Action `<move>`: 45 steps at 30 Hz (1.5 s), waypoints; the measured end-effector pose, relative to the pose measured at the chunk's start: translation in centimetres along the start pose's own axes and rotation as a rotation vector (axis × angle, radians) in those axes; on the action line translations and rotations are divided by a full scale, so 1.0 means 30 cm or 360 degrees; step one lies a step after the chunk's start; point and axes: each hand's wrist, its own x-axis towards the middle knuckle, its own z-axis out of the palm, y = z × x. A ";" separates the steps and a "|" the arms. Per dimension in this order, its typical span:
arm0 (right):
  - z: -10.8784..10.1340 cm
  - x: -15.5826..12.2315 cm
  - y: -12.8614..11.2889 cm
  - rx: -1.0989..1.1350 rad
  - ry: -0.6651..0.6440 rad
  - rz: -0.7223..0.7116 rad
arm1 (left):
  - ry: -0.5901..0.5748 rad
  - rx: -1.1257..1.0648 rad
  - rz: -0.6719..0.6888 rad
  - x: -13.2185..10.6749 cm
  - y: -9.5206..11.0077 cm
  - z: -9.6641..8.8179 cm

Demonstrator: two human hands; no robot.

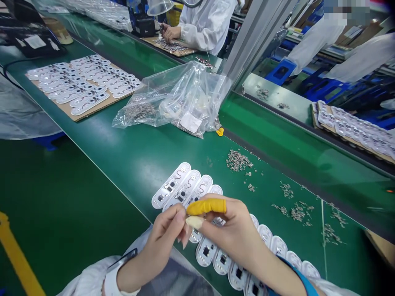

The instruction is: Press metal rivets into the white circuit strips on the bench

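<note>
Both of my hands meet over a row of white oval housings (169,187) that carry small circuit boards and thin wires. My left hand (163,236) pinches with thumb and forefinger; whatever sits between the tips is too small to make out. Touching it from the right is my right hand (228,226), its forefinger in a yellow finger cot (206,206) and its thumb in a pale one (195,222). Those two fingertips are also pinched together, their contents hidden. Part of the row lies behind my hands and right forearm.
Small metal parts lie in a pile (238,160) and in loose clusters (298,211) at right. A clear plastic bag (173,102) sits farther back, beside a cardboard sheet (77,118) of finished-looking housings. Across the green belt (265,127), a co-worker's hands (171,33) handle parts.
</note>
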 end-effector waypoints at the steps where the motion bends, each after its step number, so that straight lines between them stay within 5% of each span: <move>1: 0.003 0.019 0.001 0.0011 -0.0059 0.0067 | -0.0015 0.0015 -0.0038 -0.003 0.006 -0.011; 4: 0.011 0.092 0.022 -0.0160 -0.0217 0.0201 | 0.0002 0.0397 -0.0031 -0.027 0.023 -0.054; 9: 0.043 0.224 0.093 -0.1114 -0.0258 0.0182 | 0.0126 0.1600 0.0649 -0.078 0.023 -0.149; 13: 0.069 0.264 0.119 -0.1311 -0.0316 0.0199 | 0.0124 0.2183 0.0883 -0.080 -0.006 -0.199; 24: 0.074 0.278 0.058 -0.1590 -0.0409 0.0293 | 0.0058 0.2499 0.0956 -0.079 -0.037 -0.208; 35: 0.160 0.230 0.036 -0.1734 -0.0444 0.0128 | 0.0033 0.2546 0.0970 -0.076 -0.052 -0.213; 39: 0.049 0.218 0.059 -0.1590 -0.0357 0.0070 | 0.0031 0.2570 0.1001 -0.074 -0.053 -0.216; 43: -0.181 0.202 0.135 -0.1740 0.0277 0.0264 | 0.0026 0.2601 0.1014 -0.075 -0.054 -0.218; 45: -0.287 0.204 0.189 -0.1866 0.0363 0.0479 | 0.0035 0.2608 0.1027 -0.076 -0.055 -0.219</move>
